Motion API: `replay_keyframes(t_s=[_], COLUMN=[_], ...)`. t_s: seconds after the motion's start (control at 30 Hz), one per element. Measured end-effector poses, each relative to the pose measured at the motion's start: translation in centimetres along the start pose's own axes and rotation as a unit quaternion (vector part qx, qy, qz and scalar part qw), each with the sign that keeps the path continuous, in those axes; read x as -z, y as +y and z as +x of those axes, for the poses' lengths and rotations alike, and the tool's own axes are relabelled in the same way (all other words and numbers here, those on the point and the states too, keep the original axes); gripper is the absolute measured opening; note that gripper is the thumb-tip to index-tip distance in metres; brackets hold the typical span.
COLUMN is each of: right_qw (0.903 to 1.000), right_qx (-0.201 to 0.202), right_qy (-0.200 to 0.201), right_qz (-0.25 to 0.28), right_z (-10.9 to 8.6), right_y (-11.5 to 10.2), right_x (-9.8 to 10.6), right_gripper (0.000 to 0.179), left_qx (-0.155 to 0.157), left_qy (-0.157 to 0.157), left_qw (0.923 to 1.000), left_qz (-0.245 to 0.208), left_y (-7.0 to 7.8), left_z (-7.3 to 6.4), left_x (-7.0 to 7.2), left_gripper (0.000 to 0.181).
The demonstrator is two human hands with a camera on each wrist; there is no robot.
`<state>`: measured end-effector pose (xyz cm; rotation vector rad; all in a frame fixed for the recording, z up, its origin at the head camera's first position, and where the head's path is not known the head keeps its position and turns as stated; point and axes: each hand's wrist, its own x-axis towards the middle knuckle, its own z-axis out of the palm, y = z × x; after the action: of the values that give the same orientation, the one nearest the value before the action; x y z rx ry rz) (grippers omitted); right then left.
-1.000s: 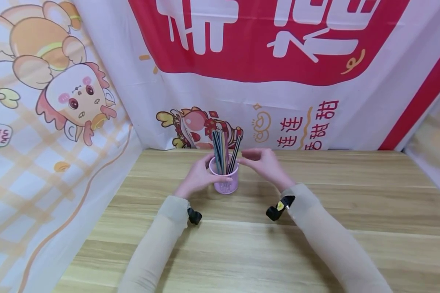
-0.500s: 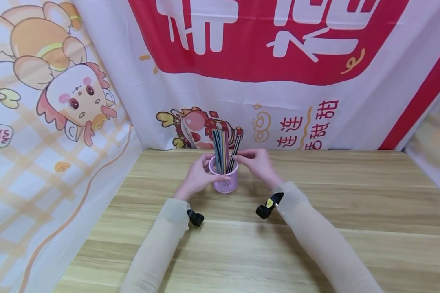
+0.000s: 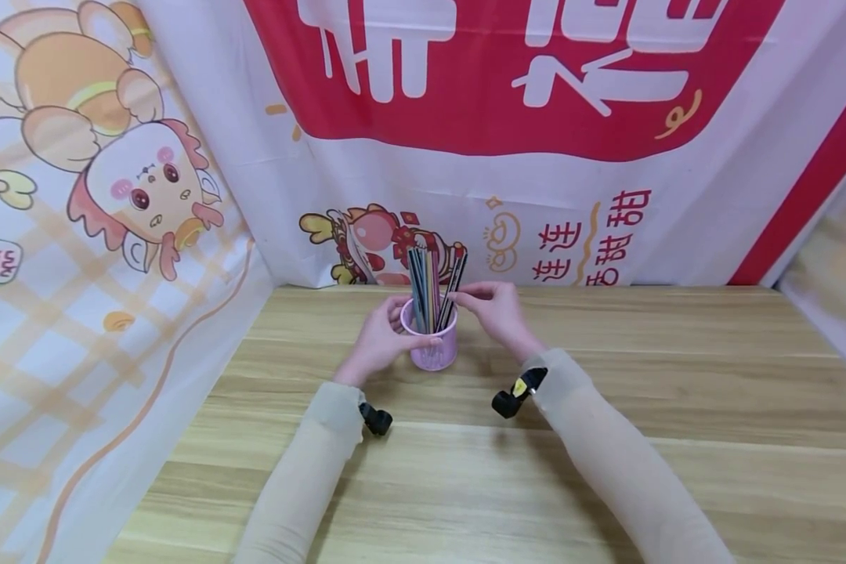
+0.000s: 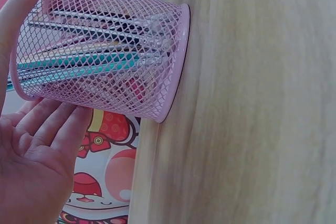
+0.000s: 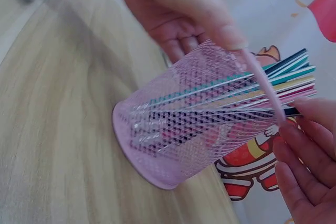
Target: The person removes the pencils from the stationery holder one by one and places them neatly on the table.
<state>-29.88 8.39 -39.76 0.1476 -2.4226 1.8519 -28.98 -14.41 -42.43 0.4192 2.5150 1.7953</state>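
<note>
just below centre in the head view, the left hand [image 3: 381, 338] is gripping the pink mesh cup [image 3: 446, 352] while the right hand [image 3: 499, 315] is pinching a dark stick [image 3: 457, 274] standing in it, seemingly singling it out, the next move probably calling for a gentle upward pull.

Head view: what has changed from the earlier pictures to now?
The right grip moved left to the dark sticks in the pink cup and now pinches at least one; their tops sit slightly higher and further right. The left grip stayed around the cup.
</note>
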Motion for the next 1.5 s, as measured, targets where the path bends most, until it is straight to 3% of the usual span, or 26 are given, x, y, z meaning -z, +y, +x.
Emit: replay_keyframes(t_s=[0.2,0.57,0.9,1.13,1.33,1.5], right_qw=[0.9986,0.9937,0.9908,0.9947,0.997,0.9973], right_qx=[0.001,0.027,0.039,0.016,-0.024,-0.056], right_qy=[0.0,0.035,0.054,0.053,0.024,-0.008], right_qz=[0.053,0.103,0.118,0.087,0.07,0.048], right_z=[0.2,0.6,0.4,0.2,0.2,0.2], right_y=[-0.7,-3.1,-5.1,-4.5,-3.0,-1.1], right_x=[0.7,3.2,6.1,7.8,8.5,8.7], right_gripper=[0.028,0.03,0.035,0.042,0.042,0.04], left_qx=[0.013,0.008,0.012,0.015,0.009,0.005], left_qy=[-0.003,0.001,0.004,-0.001,-0.006,-0.005], left_qw=[0.9999,1.0,0.9999,0.9999,0.9999,0.9999], left_qz=[-0.008,-0.003,-0.004,0.002,0.0,-0.009], left_y=[0.6,-0.1,0.0,0.3,0.6,0.6], left_z=[-0.1,0.0,-0.2,-0.3,-0.5,-0.5], left_x=[0.1,0.2,0.1,0.1,0.4,0.6], left_gripper=[0.093,0.094,0.095,0.097,0.109,0.106])
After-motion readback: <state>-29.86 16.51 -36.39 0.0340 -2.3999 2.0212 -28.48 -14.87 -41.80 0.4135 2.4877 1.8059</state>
